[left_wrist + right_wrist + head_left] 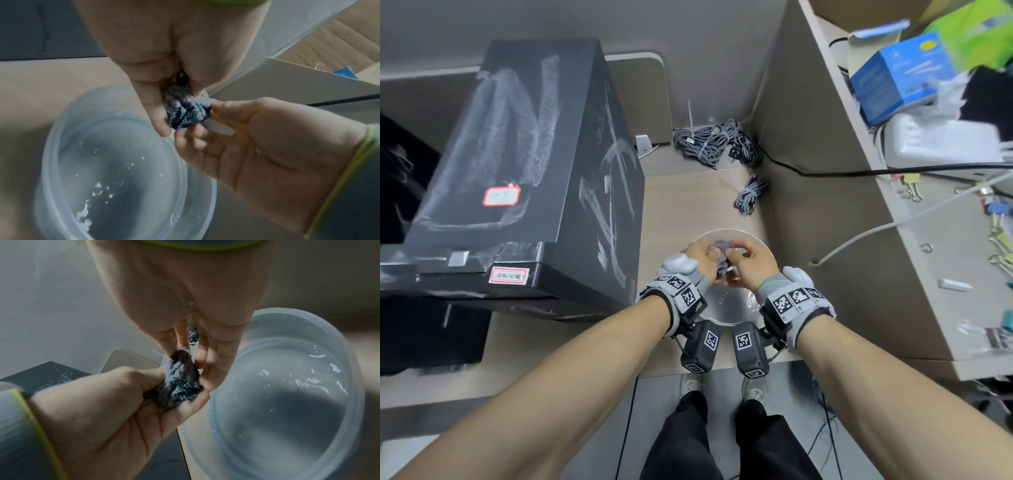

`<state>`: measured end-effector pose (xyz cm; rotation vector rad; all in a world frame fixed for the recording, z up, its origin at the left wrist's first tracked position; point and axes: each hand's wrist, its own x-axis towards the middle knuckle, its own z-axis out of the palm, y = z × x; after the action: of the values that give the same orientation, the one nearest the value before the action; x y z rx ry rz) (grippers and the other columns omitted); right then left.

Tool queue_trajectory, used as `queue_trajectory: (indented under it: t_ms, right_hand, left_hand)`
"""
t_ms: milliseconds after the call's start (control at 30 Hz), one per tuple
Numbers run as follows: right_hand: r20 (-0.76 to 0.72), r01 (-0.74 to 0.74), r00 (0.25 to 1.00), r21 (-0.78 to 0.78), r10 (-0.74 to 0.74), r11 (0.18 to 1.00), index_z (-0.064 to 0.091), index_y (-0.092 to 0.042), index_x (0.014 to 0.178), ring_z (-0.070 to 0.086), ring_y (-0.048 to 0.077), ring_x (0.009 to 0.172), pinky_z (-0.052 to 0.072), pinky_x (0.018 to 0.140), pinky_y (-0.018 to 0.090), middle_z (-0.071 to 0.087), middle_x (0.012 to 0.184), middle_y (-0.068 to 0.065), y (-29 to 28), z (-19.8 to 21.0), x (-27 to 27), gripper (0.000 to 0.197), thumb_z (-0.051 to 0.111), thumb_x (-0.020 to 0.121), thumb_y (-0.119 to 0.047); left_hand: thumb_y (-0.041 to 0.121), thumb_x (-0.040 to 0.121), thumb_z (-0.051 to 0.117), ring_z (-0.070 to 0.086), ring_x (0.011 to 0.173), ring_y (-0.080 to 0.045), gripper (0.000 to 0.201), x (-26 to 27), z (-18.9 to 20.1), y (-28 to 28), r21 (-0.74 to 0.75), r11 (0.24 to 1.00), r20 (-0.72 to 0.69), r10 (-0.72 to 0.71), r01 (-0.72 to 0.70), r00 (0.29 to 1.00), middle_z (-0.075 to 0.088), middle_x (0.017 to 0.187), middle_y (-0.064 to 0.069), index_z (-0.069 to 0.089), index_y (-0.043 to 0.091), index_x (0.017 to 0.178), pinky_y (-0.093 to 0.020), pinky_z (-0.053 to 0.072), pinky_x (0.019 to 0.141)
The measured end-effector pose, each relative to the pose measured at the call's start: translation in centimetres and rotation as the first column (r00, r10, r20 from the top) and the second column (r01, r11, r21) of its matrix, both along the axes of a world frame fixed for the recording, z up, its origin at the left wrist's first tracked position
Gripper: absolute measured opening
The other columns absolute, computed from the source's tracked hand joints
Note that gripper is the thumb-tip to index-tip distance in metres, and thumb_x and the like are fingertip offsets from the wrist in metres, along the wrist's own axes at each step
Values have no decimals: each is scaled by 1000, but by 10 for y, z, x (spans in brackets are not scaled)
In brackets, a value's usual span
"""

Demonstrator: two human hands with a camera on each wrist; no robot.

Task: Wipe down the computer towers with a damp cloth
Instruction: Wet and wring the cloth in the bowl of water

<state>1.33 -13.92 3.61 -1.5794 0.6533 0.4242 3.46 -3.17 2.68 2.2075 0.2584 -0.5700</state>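
Note:
Both hands hold a twisted purple-blue cloth [717, 251] [186, 112] [180, 381] over a clear plastic bowl [726, 303] [115, 170] [277, 402] with a little water in it. My left hand [698, 255] [164, 65] [102, 410] grips one end, fingers curled round it. Fingertips of my right hand [746, 260] [257, 146] [185, 288] pinch the other end. The black computer tower [517, 154] stands just left of the bowl, with wet streaks across its top and side.
The bowl sits on a low beige board between the tower and a desk side panel [825, 205]. Coiled grey cables [717, 144] [750, 193] lie behind it. A black cable [893, 169] crosses the cluttered desk at right. My shoes show below.

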Motion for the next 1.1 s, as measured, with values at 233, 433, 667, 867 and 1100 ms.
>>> queue_trajectory:
  t_ms: [233, 433, 667, 867, 1100]
  right_hand:
    - [-108, 80, 992, 106, -69, 991, 50, -8, 108, 54, 23, 57, 52, 43, 30, 57, 74, 11, -3, 8, 1, 10, 47, 99, -10]
    - [-51, 107, 994, 253, -97, 961, 58, -6, 108, 60, 25, 51, 50, 49, 30, 61, 77, 20, -2, 18, -1, 24, 44, 91, 4]
    - [-36, 25, 999, 480, -9, 877, 51, -8, 92, 45, 21, 46, 34, 46, 25, 49, 67, 16, 18, 43, -17, 12, 40, 96, -7]
    - [186, -334, 939, 286, 290, 898, 60, -3, 85, 53, 27, 62, 39, 54, 27, 59, 70, 17, 21, 79, -33, 12, 51, 90, -9]
    - [360, -694, 484, -397, 797, 601, 56, -13, 121, 61, 20, 92, 47, 76, 28, 66, 102, 4, 54, 131, -58, 38, 62, 84, -9]
  left_hand:
    - [28, 100, 45, 56, 69, -16, 27, -3, 4, -5, -149, 987, 16, 56, -53, 998, 62, 75, -1, 69, 18, 91, -20, 39, 63]
    - [34, 98, 50, 48, 45, -17, 37, -5, 15, -1, -207, 946, -32, 250, -251, 968, 53, 51, -1, 54, 14, 69, -22, 41, 46]
    - [43, 101, 40, 51, 28, -17, 53, -37, 48, -1, -273, 869, -133, 391, -413, 911, 48, 31, 0, 57, 8, 65, -26, 52, 42]
    - [48, 100, 38, 62, 55, -22, 53, -73, 104, 21, -340, 835, -66, 437, -432, 897, 61, 61, -11, 64, 7, 79, -29, 58, 55]
    - [52, 94, 38, 70, 68, -28, 58, -107, 162, 57, -233, 850, -14, 483, -472, 876, 68, 81, -20, 64, 1, 96, -33, 58, 71]
